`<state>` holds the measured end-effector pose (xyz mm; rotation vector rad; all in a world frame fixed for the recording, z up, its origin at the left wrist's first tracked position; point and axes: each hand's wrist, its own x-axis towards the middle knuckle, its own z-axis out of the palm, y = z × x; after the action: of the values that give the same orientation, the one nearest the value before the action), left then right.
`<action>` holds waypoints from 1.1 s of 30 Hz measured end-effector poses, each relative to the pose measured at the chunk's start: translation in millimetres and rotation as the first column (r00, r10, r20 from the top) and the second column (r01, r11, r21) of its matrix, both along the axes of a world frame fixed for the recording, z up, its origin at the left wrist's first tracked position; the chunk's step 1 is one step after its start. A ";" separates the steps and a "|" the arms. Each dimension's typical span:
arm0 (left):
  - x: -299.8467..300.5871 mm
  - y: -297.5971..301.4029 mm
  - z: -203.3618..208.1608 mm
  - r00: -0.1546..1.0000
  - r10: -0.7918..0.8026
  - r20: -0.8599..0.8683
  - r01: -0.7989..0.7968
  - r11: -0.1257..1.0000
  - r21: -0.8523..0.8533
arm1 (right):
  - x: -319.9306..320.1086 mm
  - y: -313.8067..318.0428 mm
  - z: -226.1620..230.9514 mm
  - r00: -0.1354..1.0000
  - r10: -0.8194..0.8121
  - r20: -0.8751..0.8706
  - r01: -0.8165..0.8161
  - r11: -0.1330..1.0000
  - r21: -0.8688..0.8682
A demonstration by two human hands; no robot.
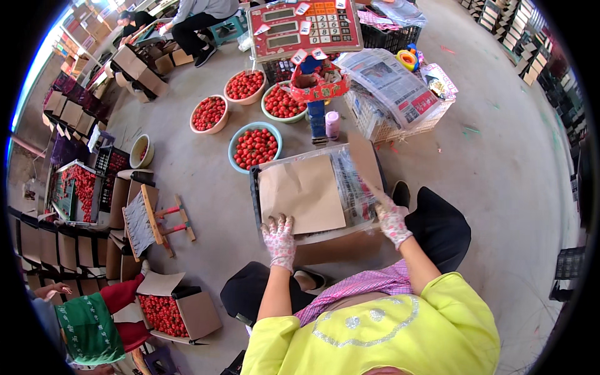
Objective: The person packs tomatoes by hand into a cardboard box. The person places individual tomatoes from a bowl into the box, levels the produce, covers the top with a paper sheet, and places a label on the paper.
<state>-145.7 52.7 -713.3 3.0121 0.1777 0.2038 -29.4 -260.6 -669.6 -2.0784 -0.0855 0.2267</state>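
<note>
In front of me stands a dark-rimmed crate, with clear plastic and printed newspaper showing at its right side. A flat brown cardboard sheet covers its left part. My left hand, in a flower-patterned glove, rests with fingers spread on the sheet's near-left corner. My right hand, gloved alike, is closed on the near end of a second brown cardboard piece, tilted up along the crate's right side. Whether this piece is a loose sheet or a flap I cannot tell.
Several basins of small red tomatoes stand beyond the crate, beside a red-faced scale. A newspaper-topped white basket is at the far right. Left are a wooden folding stool, a tomato-filled carton and a person in a green apron.
</note>
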 end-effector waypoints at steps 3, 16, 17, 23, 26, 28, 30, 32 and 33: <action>3.7 -5.6 10.8 0.997 -0.051 -0.050 0.052 0.999 0.017 | -1.5 13.0 -15.9 0.897 0.353 0.268 -0.230 0.888 -0.399; 124.9 -78.8 53.2 0.968 0.086 -0.235 -0.134 0.971 -0.196 | -9.7 36.3 14.1 0.741 0.667 0.081 -0.412 0.546 -0.729; 130.9 -90.5 57.4 0.960 0.020 -0.281 -0.058 0.990 -0.126 | -9.1 35.0 11.4 0.720 0.640 0.268 -0.298 0.634 -0.714; 130.2 -92.3 41.2 0.972 -0.060 -0.228 0.063 0.998 0.005 | 155.3 35.7 14.2 0.704 0.639 0.310 -0.380 0.707 -0.597; 135.3 -100.8 47.4 0.980 -0.090 -0.180 0.082 0.995 -0.049 | 221.4 57.3 8.3 0.922 0.384 -0.048 -0.272 0.555 -0.786; 124.8 -87.1 41.0 0.985 -0.037 -0.166 0.026 0.998 -0.066 | 258.1 81.8 8.8 0.841 0.322 -0.435 -0.541 0.479 -0.691; 128.1 -90.7 46.4 0.976 -0.031 -0.214 0.028 0.999 -0.015 | 286.1 77.9 -23.9 0.843 0.338 -0.418 -0.533 0.625 -0.570; 136.7 -97.6 46.9 0.982 -0.067 -0.176 0.058 0.997 -0.056 | 318.9 71.6 -57.4 0.850 0.294 -0.438 -0.492 0.741 -0.457; 126.8 -91.4 45.5 0.982 -0.037 -0.187 0.028 0.998 -0.055 | 314.0 78.6 -58.3 0.876 0.262 -0.404 -0.342 0.929 -0.139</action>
<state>-18.9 -38.7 -667.8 2.9768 0.1479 -0.0876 284.6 -182.0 -727.9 -2.1811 -0.1601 0.8615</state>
